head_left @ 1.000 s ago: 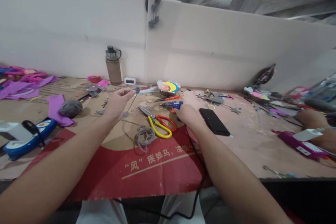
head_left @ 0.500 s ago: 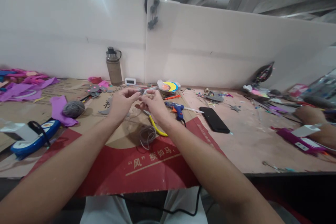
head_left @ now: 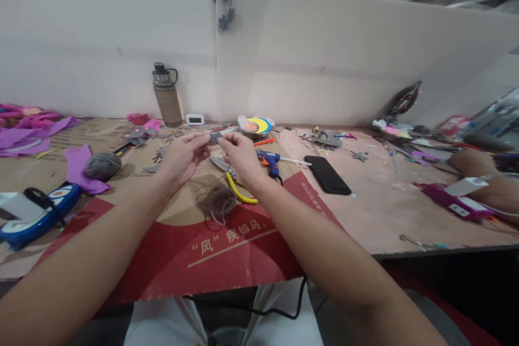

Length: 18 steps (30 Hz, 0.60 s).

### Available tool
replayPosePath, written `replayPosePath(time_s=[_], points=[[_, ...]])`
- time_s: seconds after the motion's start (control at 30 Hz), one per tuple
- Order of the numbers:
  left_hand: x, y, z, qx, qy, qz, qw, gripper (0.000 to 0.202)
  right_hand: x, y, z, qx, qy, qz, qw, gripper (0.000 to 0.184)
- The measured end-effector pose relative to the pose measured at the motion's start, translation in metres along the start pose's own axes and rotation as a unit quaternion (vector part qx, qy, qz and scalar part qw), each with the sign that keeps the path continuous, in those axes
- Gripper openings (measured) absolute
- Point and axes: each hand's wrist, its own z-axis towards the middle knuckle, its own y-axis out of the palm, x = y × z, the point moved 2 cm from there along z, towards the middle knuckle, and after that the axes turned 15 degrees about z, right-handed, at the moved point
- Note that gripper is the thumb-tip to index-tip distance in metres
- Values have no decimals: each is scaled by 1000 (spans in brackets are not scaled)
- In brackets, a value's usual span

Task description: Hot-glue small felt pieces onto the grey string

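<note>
My left hand [head_left: 181,155] and my right hand [head_left: 240,152] meet above the cardboard sheet [head_left: 227,248], both pinching a small grey felt piece [head_left: 215,137] between their fingertips. A thin grey thread hangs from it down to a loose coil of grey yarn [head_left: 217,201] lying on the cardboard. Yellow-handled scissors [head_left: 239,189] lie partly hidden under my right wrist. A blue glue gun [head_left: 271,161] rests just right of my right hand, its black cord running off the table edge.
A black phone [head_left: 327,174] lies right of the glue gun. A grey yarn ball [head_left: 101,166] on purple felt, a blue device [head_left: 38,215] and a water bottle [head_left: 166,96] sit left. Another person's arm [head_left: 486,173] and a magenta box [head_left: 456,203] occupy the right.
My right hand left the glue gun and came up to meet the left; both now pinch the grey felt piece. The view has tilted slightly downward.
</note>
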Motion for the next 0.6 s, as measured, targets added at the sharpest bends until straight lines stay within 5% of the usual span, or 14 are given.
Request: replayPosePath(time_s=[0.6], points=[[-4, 1, 2, 4, -23, 34, 999, 9, -3, 1, -3, -13, -12, -63, 998, 16]])
